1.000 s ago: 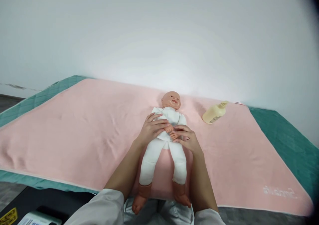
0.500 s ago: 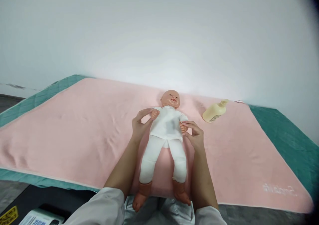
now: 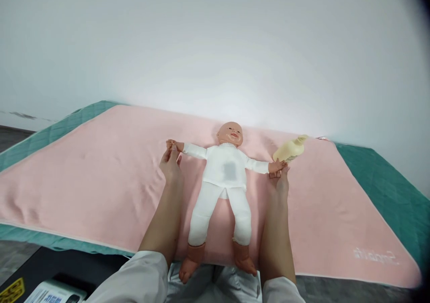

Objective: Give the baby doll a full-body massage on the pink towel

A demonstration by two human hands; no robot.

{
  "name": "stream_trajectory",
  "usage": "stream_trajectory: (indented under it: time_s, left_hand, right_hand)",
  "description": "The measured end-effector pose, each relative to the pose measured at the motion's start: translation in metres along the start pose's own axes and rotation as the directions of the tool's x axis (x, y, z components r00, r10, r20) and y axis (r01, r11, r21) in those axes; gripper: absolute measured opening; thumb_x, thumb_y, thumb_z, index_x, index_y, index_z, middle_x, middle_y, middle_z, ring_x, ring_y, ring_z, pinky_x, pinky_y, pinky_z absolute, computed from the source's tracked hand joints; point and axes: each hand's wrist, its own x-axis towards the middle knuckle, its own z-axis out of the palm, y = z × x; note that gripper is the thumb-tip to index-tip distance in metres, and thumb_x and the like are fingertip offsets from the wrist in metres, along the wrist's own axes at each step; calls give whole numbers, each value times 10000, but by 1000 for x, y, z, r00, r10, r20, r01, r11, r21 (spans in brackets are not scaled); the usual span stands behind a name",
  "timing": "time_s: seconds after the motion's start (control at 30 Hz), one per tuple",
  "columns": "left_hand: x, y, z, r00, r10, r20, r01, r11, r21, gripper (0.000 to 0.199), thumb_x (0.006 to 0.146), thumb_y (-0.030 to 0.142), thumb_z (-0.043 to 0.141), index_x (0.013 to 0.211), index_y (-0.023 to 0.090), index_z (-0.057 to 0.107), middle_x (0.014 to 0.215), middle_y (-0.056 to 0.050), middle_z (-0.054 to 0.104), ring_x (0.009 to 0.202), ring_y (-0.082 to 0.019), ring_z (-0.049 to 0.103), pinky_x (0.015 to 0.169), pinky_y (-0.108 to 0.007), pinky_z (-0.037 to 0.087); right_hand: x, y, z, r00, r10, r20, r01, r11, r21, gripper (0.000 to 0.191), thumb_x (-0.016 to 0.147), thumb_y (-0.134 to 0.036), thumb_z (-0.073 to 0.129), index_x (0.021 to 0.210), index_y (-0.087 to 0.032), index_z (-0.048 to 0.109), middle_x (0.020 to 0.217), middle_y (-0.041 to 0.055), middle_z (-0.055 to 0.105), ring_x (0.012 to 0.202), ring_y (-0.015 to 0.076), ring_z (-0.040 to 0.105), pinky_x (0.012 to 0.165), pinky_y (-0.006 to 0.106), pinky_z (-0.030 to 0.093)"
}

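Observation:
A baby doll (image 3: 224, 171) with a white cloth body lies on its back on a pink blanket (image 3: 127, 182), feet toward me. Both its arms are stretched straight out to the sides. My left hand (image 3: 172, 162) is closed on the doll's hand at the left, thumb on top. On the other side, my right hand (image 3: 281, 177) grips the doll's other hand, its fingers partly hidden beneath. A grey square patch shows on the doll's chest. Just beyond my right hand stands a pale yellow pump bottle (image 3: 288, 149), close to the doll's fingers.
The pink blanket lies over a green quilted cover (image 3: 386, 173) on the table. Behind is a white wall (image 3: 215, 48). At the lower left, a pale box-like item (image 3: 55, 292) rests on a black surface (image 3: 67, 267) beside a yellow label (image 3: 12, 290).
Both my hands have moved apart, drawing the doll's arms from bent against its chest to stretched out sideways. The doll's body, its legs and the bottle have stayed in place.

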Motion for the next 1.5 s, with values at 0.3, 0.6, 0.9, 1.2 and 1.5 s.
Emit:
stream_trajectory:
  time_s: [0.3,0.6,0.9,1.2,1.5]
  left_hand:
    - [22,-12,0,954,-283,-103,262,948,-183,40,844,143,651,833,181,654,839,-35,665,771,-95,660,765,-203,564]
    - [23,-16,-1,964,-248,-96,237,965,-110,84,848,168,650,776,197,618,799,-29,642,853,-134,671,847,-275,558]
    - [4,-5,0,1000,-23,-9,23,998,-58,162,842,327,688,989,264,713,1184,-33,665,1128,-154,624,960,-273,498]
    - [-13,3,10,943,251,217,-228,966,-124,349,845,520,636,1020,229,716,1227,-75,654,1216,-210,582,1036,-372,454]
    - [-30,3,14,841,382,384,-393,918,-53,336,819,436,696,1048,192,727,1118,-90,706,1132,-252,632,1033,-434,469]
  right_hand:
    - [22,18,-20,986,60,-154,-55,998,33,352,948,-540,381,1025,-257,576,1211,73,622,1139,157,624,913,288,573]
    - [19,20,-21,988,29,-149,-24,999,40,312,870,-529,562,968,-234,554,1078,51,647,1090,152,643,981,307,552]
    - [10,14,-17,993,-22,-118,29,998,62,287,806,-351,703,1036,-213,599,1188,25,665,1129,143,640,943,290,573]
    - [-7,1,-5,987,-160,-26,162,985,66,444,725,-361,774,1105,-217,594,1255,18,646,1109,124,645,909,241,560]
    - [-29,-7,18,878,-451,163,446,892,67,331,719,-312,802,987,-198,646,1091,18,688,1116,185,653,1085,423,453]
